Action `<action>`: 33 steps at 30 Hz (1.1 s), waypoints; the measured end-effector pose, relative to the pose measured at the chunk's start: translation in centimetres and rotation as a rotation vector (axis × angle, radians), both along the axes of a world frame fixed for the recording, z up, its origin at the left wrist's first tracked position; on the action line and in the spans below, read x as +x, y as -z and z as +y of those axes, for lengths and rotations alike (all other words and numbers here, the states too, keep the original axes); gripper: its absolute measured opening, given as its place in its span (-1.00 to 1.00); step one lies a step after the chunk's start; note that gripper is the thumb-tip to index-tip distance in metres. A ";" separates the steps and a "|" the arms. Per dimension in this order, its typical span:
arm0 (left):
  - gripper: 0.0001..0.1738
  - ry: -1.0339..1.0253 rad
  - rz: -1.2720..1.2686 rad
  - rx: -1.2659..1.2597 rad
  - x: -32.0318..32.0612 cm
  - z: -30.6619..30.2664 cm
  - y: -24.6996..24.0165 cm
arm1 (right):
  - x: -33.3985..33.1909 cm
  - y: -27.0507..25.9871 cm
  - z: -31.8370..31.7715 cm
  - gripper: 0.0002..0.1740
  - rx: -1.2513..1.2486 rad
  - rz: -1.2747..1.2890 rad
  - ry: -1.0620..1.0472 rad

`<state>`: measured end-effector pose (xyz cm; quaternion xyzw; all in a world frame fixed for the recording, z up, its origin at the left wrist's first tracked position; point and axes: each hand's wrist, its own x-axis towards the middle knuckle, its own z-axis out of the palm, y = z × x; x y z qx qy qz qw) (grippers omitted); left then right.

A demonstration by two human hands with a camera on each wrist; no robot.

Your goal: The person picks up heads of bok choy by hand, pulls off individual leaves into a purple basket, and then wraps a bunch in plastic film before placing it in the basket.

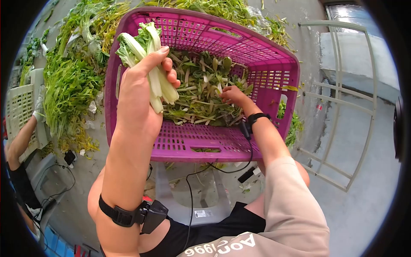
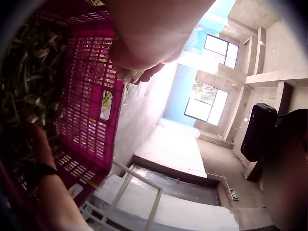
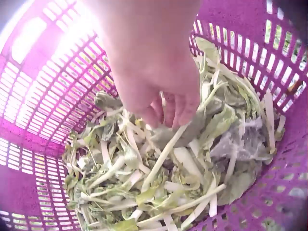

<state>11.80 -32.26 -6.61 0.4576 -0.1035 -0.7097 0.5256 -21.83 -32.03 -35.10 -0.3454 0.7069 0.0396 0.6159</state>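
In the head view my left hand [image 1: 143, 81] grips a short bunch of leafy greens [image 1: 159, 81] with thick pale stalks, raised over the left side of a magenta plastic basket [image 1: 274, 64]. The stalk ends point down and the crinkled leaves stick out above the thumb. My right hand [image 1: 234, 95] reaches down into the basket, onto a heap of wilted leaf and stalk scraps [image 1: 192, 103]. From the right wrist view, its curled fingers [image 3: 185, 108] pinch at the scraps, with a grey-green leaf under the fingertips.
Piles of green and yellowing stalks [image 1: 68, 77] lie on the floor left of and behind the basket. At the left, another person's gloved hand [image 1: 39, 109] touches a pale crate [image 1: 19, 107]. A metal frame [image 1: 338, 107] lies to the right. A cable [image 1: 188, 192] hangs near my lap.
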 end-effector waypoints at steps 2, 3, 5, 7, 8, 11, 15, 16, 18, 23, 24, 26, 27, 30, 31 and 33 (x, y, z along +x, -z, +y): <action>-0.82 -0.001 0.007 0.000 0.1 0.0 -0.2 | -0.2 -4.2 -0.2 -0.51 0.004 -0.014 -0.009; -0.83 -0.004 0.011 -0.004 0.2 0.1 -0.1 | -0.8 -5.4 -0.1 -0.58 0.011 -0.094 -0.039; -0.85 -0.013 0.022 -0.019 0.4 0.0 -0.1 | -1.1 -8.7 -0.5 -0.76 0.052 -0.239 -0.090; -0.86 -0.015 0.025 -0.013 0.4 0.1 -0.1 | -0.2 -14.0 -0.1 -0.78 0.007 -0.292 -0.066; -0.86 -0.016 0.033 -0.021 0.4 0.2 -0.2 | 0.2 -16.3 0.4 -0.80 -0.032 -0.354 -0.041; -0.87 -0.011 0.030 -0.018 0.2 0.4 -0.4 | 0.2 -21.2 2.1 -0.77 -0.085 -0.493 0.094; -0.88 0.006 -0.007 -0.024 0.1 0.6 -0.1 | 1.7 -27.6 4.6 -0.74 -0.210 -0.676 0.268; -0.88 0.011 -0.017 -0.024 -0.1 0.7 0.0 | 1.9 -28.6 5.0 -0.75 -0.239 -0.732 0.319; -0.88 0.017 -0.027 -0.025 -0.5 0.8 0.1 | 2.5 -29.8 5.6 -0.79 -0.290 -0.727 0.353; -0.88 0.051 -0.043 -0.011 -1.2 1.2 0.0 | 3.2 -29.9 5.8 -0.80 -0.489 -0.606 0.272; -0.87 0.069 -0.062 -0.013 -1.3 1.3 -0.2 | 3.3 -29.9 5.7 -0.80 -0.489 -0.603 0.274; -0.87 0.091 -0.078 -0.015 -1.6 1.4 -0.3 | 3.6 -30.0 5.4 -0.73 -0.523 -0.497 0.210; -0.87 0.095 -0.100 -0.020 -1.7 1.4 -0.3 | 3.7 -29.8 5.3 -0.74 -0.520 -0.498 0.222; -0.86 0.102 -0.129 -0.029 -1.9 1.3 -0.2 | 3.6 -29.7 5.1 -0.74 -0.471 -0.429 0.146; -0.85 0.103 -0.138 -0.031 -1.9 1.3 -0.2 | 3.8 -29.6 5.2 -0.74 -0.470 -0.429 0.146; -0.85 0.108 -0.139 -0.034 -1.9 1.2 -0.2 | 4.2 -29.4 5.4 -0.77 -0.530 -0.340 0.026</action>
